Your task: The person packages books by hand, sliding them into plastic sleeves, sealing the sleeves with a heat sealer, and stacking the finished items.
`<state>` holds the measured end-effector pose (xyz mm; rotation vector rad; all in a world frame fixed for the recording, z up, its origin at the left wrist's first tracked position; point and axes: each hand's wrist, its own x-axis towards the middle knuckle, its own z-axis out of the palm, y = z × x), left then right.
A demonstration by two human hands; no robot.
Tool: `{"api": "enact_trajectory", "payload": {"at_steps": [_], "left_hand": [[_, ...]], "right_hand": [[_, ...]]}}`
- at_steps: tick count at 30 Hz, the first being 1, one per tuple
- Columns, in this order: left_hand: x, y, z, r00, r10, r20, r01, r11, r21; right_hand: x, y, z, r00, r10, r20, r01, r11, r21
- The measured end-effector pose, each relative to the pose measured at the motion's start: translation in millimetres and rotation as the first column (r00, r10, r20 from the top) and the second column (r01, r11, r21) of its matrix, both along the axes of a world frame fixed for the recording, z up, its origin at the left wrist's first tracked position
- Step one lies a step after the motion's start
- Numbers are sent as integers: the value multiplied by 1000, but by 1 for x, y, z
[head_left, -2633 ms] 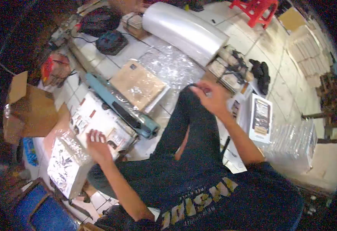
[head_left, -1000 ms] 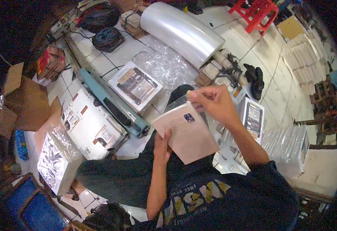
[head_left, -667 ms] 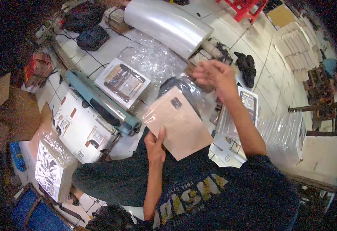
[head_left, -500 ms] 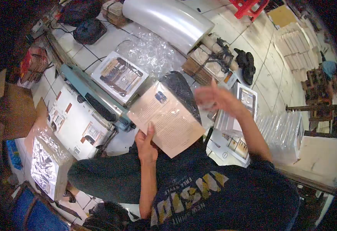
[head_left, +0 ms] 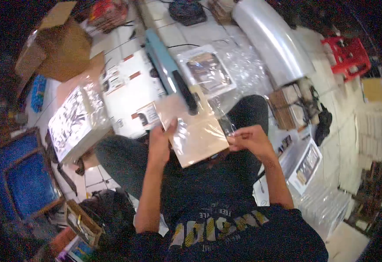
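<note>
A cream-coloured book (head_left: 202, 142) in shiny clear plastic lies over my lap, its upper part blurred. My left hand (head_left: 159, 142) grips its left edge, thumb on top. At the right edge, my right hand (head_left: 253, 140) is closed, fingertips pinching the loose clear plastic there. Just beyond the book stands a long teal bar sealer (head_left: 162, 59) with a dark handle, its near end close to the book's top. White printed covers (head_left: 132, 98) lie left of the sealer, and a wrapped book (head_left: 208, 70) with a picture lies to its right.
A large roll of clear film (head_left: 274, 41) lies at the upper right, near a red plastic stool (head_left: 347, 56). Wrapped books (head_left: 320, 207) are stacked at the lower right. On the left are a plastic-covered stack (head_left: 75, 120), an open cardboard box (head_left: 64, 50) and a blue crate (head_left: 27, 174).
My right hand has come from the air beside the book to its right edge and closed on the plastic. The book has moved toward the sealer. The head view has turned left.
</note>
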<state>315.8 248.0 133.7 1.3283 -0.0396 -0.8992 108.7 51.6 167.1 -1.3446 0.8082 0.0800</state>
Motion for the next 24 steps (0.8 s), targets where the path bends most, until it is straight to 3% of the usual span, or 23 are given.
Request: {"api": "enact_trajectory", "payload": {"at_steps": [4,6,7,11,13,16,22,24], "left_hand": [[90,0,4,995,-90,37,85,987,137],[142,-4,-22,997,-72,6,72,997,-18],[159,-6,-15,991,-128,-50,129,992,18],[194,-9,-33,995,-82,60,90,983,-160],[196,-6,-38,997,-63,31,67,991,-120],[192,-2,-39,998,-67,-12,66,997,-34],[196,-6,-48,997,-77,7,77,997,4],[195,-7,-47,997,-76,15,76,997,18]], "right_hand": [[81,1,-26,987,-40,154,27,996,83],[114,-5,-40,948,-31,317,1,996,93],[136,-12,-58,979,-23,202,36,997,-64],[175,-19,-59,991,79,110,-49,966,-253],[180,-27,-81,987,143,78,-99,906,-412],[180,-25,-76,992,127,6,-113,899,-423],[180,-32,-86,994,56,90,-23,943,-333],[177,-26,-65,987,157,-16,-152,919,-363]]}}
